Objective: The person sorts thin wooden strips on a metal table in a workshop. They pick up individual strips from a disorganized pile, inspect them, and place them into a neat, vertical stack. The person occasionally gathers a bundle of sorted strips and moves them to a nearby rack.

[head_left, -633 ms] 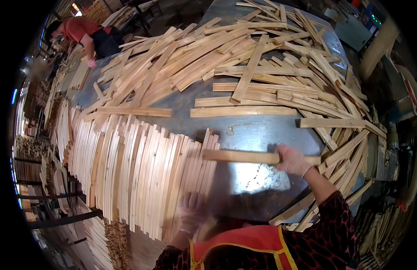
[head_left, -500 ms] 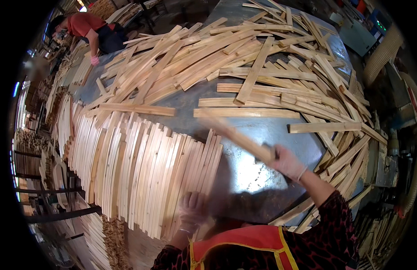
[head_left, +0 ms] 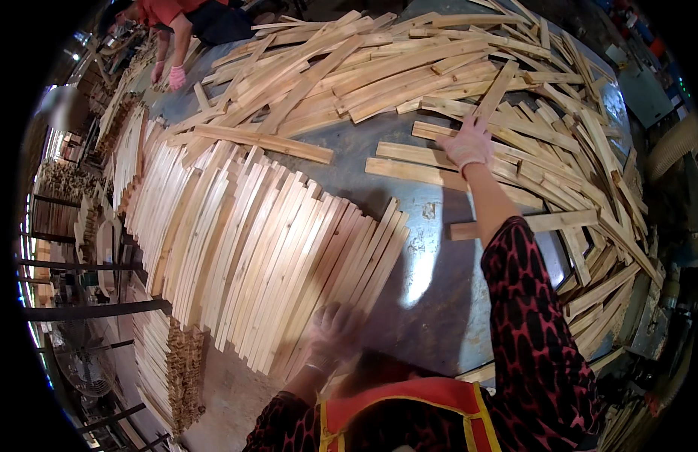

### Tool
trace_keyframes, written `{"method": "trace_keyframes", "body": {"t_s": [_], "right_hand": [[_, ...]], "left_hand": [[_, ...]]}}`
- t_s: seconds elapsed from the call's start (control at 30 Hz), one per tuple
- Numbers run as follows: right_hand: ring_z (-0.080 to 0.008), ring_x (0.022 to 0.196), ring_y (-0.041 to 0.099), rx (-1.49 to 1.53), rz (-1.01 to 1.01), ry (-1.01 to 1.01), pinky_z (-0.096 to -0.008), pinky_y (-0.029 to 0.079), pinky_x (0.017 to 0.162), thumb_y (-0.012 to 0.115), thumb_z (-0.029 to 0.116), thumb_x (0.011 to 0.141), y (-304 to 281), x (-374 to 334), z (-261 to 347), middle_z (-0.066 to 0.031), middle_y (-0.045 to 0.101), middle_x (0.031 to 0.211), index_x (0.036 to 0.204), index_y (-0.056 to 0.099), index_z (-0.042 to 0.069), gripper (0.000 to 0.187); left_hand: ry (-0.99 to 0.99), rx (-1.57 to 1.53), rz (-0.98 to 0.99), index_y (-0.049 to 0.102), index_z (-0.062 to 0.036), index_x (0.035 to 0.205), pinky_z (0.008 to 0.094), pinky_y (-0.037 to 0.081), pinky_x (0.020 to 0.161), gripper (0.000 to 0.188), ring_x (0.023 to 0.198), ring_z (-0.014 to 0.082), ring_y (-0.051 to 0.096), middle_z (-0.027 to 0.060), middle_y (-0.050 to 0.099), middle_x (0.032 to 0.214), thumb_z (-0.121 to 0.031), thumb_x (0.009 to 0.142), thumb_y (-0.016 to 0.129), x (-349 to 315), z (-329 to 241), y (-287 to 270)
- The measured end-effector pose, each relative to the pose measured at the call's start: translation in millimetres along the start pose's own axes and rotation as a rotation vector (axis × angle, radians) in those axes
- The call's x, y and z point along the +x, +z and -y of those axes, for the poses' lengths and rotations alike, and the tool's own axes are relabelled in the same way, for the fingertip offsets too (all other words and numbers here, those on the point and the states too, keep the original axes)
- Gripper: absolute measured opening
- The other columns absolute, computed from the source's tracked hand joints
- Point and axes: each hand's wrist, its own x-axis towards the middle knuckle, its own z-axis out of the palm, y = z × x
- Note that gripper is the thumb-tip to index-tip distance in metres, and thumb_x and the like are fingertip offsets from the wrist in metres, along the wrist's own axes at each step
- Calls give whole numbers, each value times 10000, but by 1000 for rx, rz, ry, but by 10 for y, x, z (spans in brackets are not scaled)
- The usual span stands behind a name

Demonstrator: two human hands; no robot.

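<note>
My right hand (head_left: 469, 145), in a thin pale glove, reaches out over the loose wooden strips. Its fingers are spread, touching the near end of a slanted strip (head_left: 497, 87) that lies across others. My left hand (head_left: 335, 331), also gloved, lies with its fingers stretched over the near ends of a row of wooden strips (head_left: 266, 256). Those strips stand side by side, close together, on the left of the metal table (head_left: 432, 264). Under my right hand and wrist, several strips (head_left: 417, 175) lie roughly crosswise.
A big heap of loose strips (head_left: 409, 71) covers the far side, running down the right edge. Another person (head_left: 172, 22) in red, with pink gloves, works at the far left. Stacked strips (head_left: 176, 369) stand lower left by dark metal bars (head_left: 93, 310). A pale hose (head_left: 676, 147) hangs right.
The strip my right hand held is out of that hand, which has moved up and away onto the loose strips. My left hand stays at the row. The view has shifted.
</note>
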Motion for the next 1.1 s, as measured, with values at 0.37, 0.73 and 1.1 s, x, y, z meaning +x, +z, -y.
{"method": "trace_keyframes", "body": {"t_s": [0.37,0.73,1.1], "right_hand": [[-250,852,709,1379,475,523,-381,619,747,588,-79,842,-489,-2614,-1323,-99,690,953,1361,586,12,527],[-290,1055,728,633,822,295,-420,595,947,748,229,971,-659,-5224,-390,-151,741,1156,1374,624,55,456],[-481,1113,670,79,103,400,-525,555,966,826,212,828,-993,-3631,-1212,-273,646,1203,1362,494,45,651]], "left_hand": [[40,75,-121,636,-97,1286,556,422,1085,627,1252,367,547,127,589,1300,-393,737,712,-198,99,284],[-17,0,166,588,-44,1390,544,284,1251,728,1409,357,465,140,551,1443,-570,897,683,-72,-126,-93],[109,78,85,591,-91,1371,512,362,1162,601,1366,306,485,107,557,1386,-309,823,706,-184,-206,140]]}}
